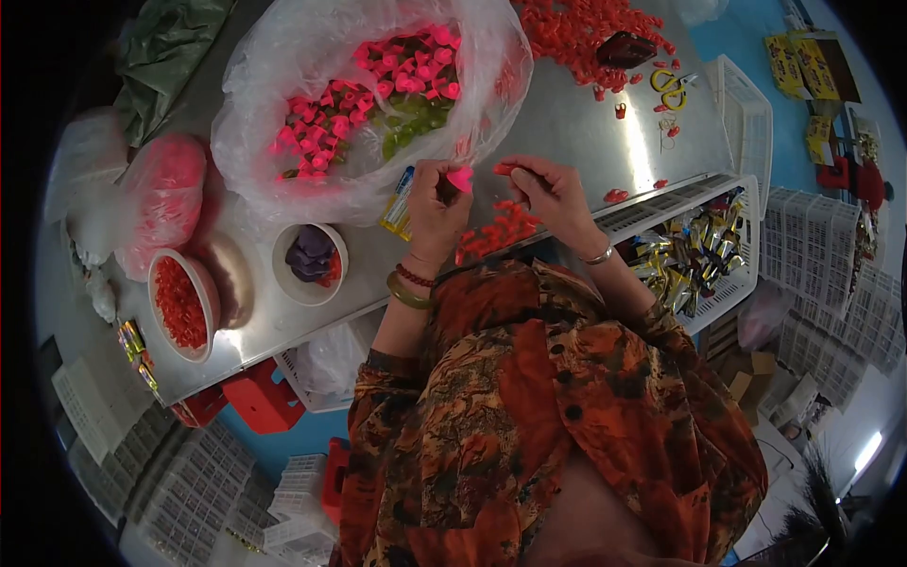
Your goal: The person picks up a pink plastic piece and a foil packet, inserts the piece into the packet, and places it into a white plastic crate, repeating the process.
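My left hand [439, 210] is closed around a bright pink plastic piece [460, 180], whose flared end shows beyond the fingers. Opposite it, my right hand [555, 196] pinches a small red plastic piece [503, 169] between thumb and fingertips. The two hands are a short gap apart at the table's near edge. Just below them lies a small heap of red pieces [505, 227]. Beyond my left hand, a big clear plastic bag [250, 104] stands open, holding pink pieces [326, 123] and some green ones [416, 121].
Red pieces [576, 42] are piled at the back, near yellow-handled scissors [669, 90]. A bowl of red pieces [179, 302] and a white tub [286, 265] with dark purple contents stand left. At right, a white crate [746, 255] holds shiny wrapped packets [694, 250].
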{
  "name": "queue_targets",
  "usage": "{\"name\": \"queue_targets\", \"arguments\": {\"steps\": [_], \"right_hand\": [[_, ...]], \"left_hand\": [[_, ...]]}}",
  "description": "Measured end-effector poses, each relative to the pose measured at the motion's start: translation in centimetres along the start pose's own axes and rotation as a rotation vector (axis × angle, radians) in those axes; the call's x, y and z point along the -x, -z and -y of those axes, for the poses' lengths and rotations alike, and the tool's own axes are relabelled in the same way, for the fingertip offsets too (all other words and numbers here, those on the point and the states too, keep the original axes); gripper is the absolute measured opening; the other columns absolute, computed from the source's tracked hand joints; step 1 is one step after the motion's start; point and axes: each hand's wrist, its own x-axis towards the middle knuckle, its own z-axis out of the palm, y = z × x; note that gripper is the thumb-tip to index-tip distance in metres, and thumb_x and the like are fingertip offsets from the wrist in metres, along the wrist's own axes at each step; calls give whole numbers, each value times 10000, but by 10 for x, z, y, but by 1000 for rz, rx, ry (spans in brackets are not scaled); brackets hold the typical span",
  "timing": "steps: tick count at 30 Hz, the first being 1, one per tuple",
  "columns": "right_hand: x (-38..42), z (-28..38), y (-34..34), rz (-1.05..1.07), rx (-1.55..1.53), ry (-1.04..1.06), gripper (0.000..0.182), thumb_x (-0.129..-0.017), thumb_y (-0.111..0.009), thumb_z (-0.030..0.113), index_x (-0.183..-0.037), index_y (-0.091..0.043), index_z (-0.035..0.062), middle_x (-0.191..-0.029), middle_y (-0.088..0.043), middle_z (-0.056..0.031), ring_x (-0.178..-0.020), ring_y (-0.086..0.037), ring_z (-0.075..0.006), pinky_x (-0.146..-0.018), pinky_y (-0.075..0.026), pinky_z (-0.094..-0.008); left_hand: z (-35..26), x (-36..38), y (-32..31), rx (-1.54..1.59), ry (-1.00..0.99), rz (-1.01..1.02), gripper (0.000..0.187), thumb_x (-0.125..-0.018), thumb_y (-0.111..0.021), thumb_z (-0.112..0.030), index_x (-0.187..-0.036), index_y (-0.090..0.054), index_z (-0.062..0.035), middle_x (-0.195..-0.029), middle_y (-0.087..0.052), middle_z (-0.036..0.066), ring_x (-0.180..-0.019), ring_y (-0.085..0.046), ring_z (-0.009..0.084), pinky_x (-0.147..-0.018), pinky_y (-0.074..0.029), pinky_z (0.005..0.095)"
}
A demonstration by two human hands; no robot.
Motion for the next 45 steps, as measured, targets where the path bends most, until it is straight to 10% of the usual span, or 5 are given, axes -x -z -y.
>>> {"name": "queue_targets", "arguments": {"steps": [14, 24, 35, 45], "right_hand": [[14, -1, -9, -44, 81, 114, 211, -960, -590, 26, -1149, -670, -24, -779, -624, -12, -666, -561, -52, -604, -478, -214], [12, 7, 1, 42, 567, 587, 391, -796, -615, -125, -1148, -677, 34, -932, -656, -123, -735, -645, -261, -632, -530, -309], [2, -10, 8, 137, 848, 884, 498, -700, -667, -57, -1184, -659, 59, -1016, -671, -111, -880, -668, -288, -741, -581, -360], [15, -16, -12, 141, 71, 19, 247, -961, -568, 74, -1168, -622, -49, -948, -687, -63, -854, -620, -90, -742, -517, -257]], "left_hand": [[-34, 13, -7, -270, -267, 14, 350, -701, -666, 98, -1005, -595, -62, -983, -500, 45, -691, -482, 124, -608, -411, 254], [-42, 9, -1, -200, -240, 169, 309, -726, -602, 129, -986, -594, -37, -952, -511, 39, -719, -533, 118, -635, -434, 230], [-30, 9, 5, 124, 221, 331, 247, -721, -628, 97, -947, -608, 1, -783, -514, -43, -679, -461, 15, -600, -395, 192], [-39, 18, 9, -339, -213, 199, 347, -695, -605, 120, -1003, -582, -37, -933, -552, 101, -728, -586, 275, -620, -476, 330]]}}
